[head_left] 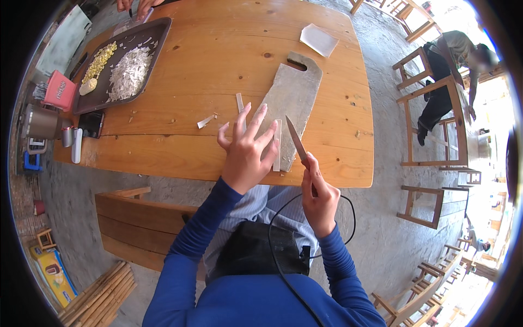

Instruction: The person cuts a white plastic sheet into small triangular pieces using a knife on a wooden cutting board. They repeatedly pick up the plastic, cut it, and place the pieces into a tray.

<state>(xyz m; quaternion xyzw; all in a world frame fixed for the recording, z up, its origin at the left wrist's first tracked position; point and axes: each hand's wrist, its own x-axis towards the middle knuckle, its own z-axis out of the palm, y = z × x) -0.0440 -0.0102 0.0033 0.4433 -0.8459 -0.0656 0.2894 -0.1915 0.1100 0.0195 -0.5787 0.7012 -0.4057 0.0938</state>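
My right hand (pixel 320 199) is closed round the handle of a knife (pixel 296 137), its blade pointing up and away over a worn grey cutting board (pixel 297 90). The left hand (pixel 246 150) spreads its fingers at the board's left edge. Beside its thumb and forefinger, a thin pale strip (pixel 278 158) lies lengthwise on the near part of the board; whether the fingertips press on it I cannot tell. Another narrow strip (pixel 239 100) lies on the wood beyond the left fingers, partly covered by them. Left of that hand is a small pale scrap (pixel 205 121).
A dark tray (pixel 160 34) with white shreds (pixel 131 73) and yellow pieces (pixel 98 62) stands at the far left. A pale square sheet (pixel 318 40) lies on the wooden table (pixel 218 49). Another person's hands (pixel 143 6) work at the far edge. A black cable (pixel 271 240) hangs by my lap.
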